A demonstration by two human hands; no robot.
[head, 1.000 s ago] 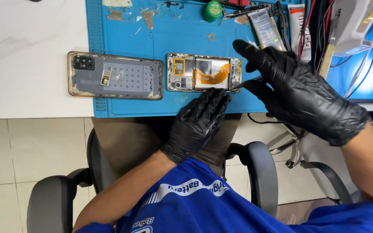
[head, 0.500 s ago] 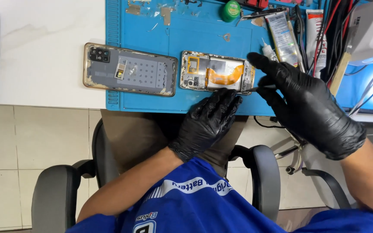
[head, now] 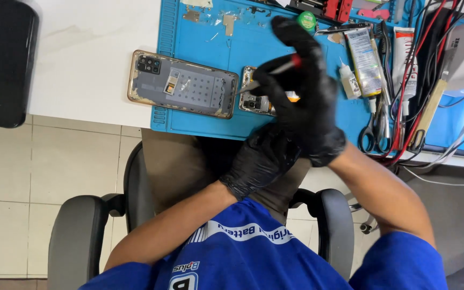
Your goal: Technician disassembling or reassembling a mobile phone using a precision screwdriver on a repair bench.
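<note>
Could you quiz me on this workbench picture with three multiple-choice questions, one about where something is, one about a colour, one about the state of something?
1. Where does the phone back cover lie?
A. half on the blue mat, half on the white table
B. on the chair
C. on the floor

2. What colour are the gloves on both hands?
A. white
B. black
C. yellow

3. What state is the phone under the hands in?
A. sealed in a box
B. closed, screen lit
C. opened, its inner parts showing

Answers:
1 A, its camera end sticks out past the edge of the blue mat onto the white table.
2 B, the left hand and the right hand, which holds a thin tool, are both in black.
3 C, its insides lie bare.
</note>
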